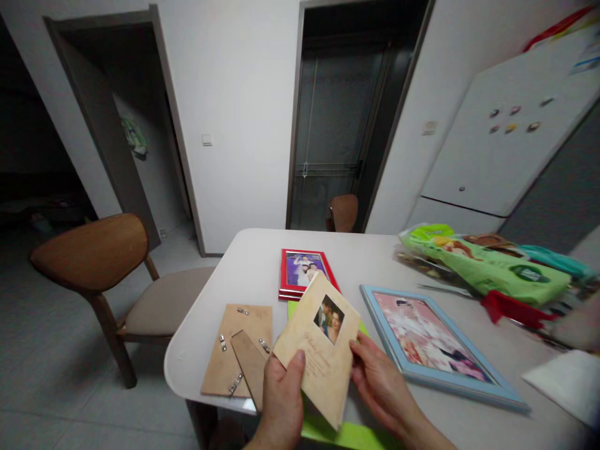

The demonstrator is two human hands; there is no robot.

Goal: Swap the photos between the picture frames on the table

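Between both hands is a cream-coloured printed card or booklet (319,356) with a small photo in its upper part, held tilted above the table. My left hand (284,394) grips its lower left edge, thumb on the front. My right hand (375,381) pinches its right edge. Partly hidden beneath it lies a bright green thing (344,434), perhaps a frame. To the left, a brown backing board (213,369) with metal clips and a stand leg rests on the table. A red picture frame (284,275) lies behind the card, and a light blue picture frame (450,375) lies to the right.
On the white table (370,253), a green plastic package (506,265) lies at the right, near scissors with red handles (515,309) and a white paper (567,381). A wooden chair (94,250) stands left of the table, and another chair (344,212) behind it.
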